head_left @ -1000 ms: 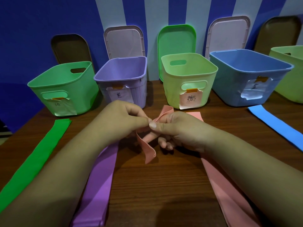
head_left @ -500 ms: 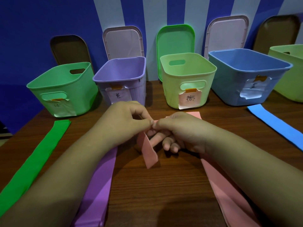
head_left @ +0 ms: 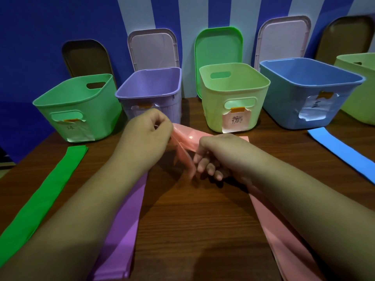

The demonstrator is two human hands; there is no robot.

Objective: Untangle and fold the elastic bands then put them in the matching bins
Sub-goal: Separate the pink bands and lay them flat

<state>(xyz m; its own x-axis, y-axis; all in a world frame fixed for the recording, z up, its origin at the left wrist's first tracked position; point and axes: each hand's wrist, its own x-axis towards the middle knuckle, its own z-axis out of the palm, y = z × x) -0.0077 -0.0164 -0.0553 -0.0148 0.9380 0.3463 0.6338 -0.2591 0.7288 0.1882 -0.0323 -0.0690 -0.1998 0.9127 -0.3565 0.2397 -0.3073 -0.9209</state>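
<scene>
A pink elastic band (head_left: 187, 141) is stretched between my two hands above the table's middle. My left hand (head_left: 145, 136) pinches its left end. My right hand (head_left: 218, 154) grips it from the right, fingers curled under; a blurred loop hangs down between the hands. The rest of the pink band runs under my right forearm to the lower right. A purple band (head_left: 125, 226) lies flat under my left forearm. A green band (head_left: 48, 191) lies at the left, a blue band (head_left: 343, 151) at the right.
Open bins stand in a row at the back: green bin (head_left: 60, 102), purple bin (head_left: 174, 94), light-green bin with a pink label (head_left: 261, 94), blue bin (head_left: 290, 102), another light-green bin (head_left: 365, 94). Their lids lean on the striped wall. The wooden table (head_left: 194, 230) lies between the bands.
My hands have drawn apart, the left one moving up and left, and the pink band is now pulled out between them. The hanging loop swings and blurs.
</scene>
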